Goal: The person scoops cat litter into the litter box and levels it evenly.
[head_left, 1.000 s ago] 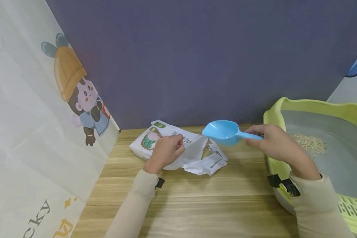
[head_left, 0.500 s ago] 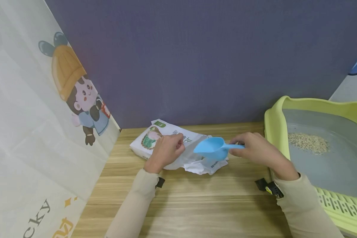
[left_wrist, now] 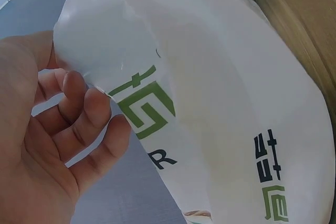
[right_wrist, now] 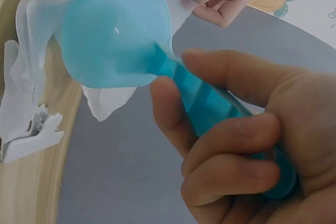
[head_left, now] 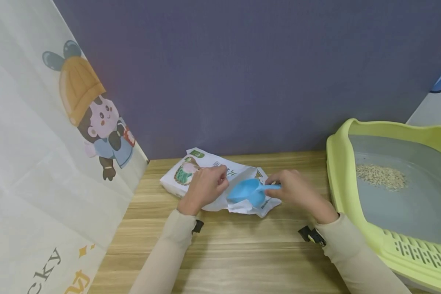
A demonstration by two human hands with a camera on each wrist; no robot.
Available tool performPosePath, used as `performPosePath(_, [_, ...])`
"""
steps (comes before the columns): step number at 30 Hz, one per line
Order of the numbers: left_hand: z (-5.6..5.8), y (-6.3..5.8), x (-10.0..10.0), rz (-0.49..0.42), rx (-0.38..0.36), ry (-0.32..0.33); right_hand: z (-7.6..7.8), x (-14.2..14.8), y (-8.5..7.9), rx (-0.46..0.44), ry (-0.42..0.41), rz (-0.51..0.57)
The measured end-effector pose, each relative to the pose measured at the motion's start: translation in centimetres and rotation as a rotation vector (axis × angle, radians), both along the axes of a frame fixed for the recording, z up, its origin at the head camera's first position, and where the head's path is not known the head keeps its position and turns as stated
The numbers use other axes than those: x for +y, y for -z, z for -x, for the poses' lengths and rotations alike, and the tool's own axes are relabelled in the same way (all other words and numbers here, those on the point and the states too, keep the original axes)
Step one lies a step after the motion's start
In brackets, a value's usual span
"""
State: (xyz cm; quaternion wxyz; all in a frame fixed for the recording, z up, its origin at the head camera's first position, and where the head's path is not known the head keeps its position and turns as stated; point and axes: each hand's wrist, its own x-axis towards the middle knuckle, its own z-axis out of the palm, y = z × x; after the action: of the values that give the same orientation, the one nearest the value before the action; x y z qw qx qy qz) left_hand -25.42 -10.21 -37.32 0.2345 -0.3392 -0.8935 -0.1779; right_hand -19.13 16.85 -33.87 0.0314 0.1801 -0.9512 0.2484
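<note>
Bag's inside hidden behind scoop; litter tray cut by right edge

Blue scoop carried leftward and lowered by right hand, brought into torn bag mouth

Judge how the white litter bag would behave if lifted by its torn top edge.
The white litter bag would probably flop: its film crumples where the left hand pinches it. It likely sags, its lower part lying bulged on the table. Contents might spill, since the blue scoop enters its open mouth.
</note>
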Motion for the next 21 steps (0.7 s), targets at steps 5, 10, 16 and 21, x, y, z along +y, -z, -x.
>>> performPosePath(5, [0.0, 0.2, 0.1, 0.002, 0.009, -0.005, 0.5, -0.2, 0.5, -0.053, -0.019, 0.003])
performPosePath(10, [0.0, 0.3, 0.1, 0.005, 0.016, 0.001, 0.8, -0.6, 0.8, -0.108, -0.031, 0.0])
performPosePath(16, [0.1, 0.4, 0.1, 0.005, 0.009, 0.005, 1.3, -1.2, 1.3, -0.127, -0.049, 0.017])
performPosePath(21, [0.2, 0.4, 0.2, 0.002, 0.004, 0.013, 1.6, -1.8, 1.8, -0.102, -0.063, 0.005])
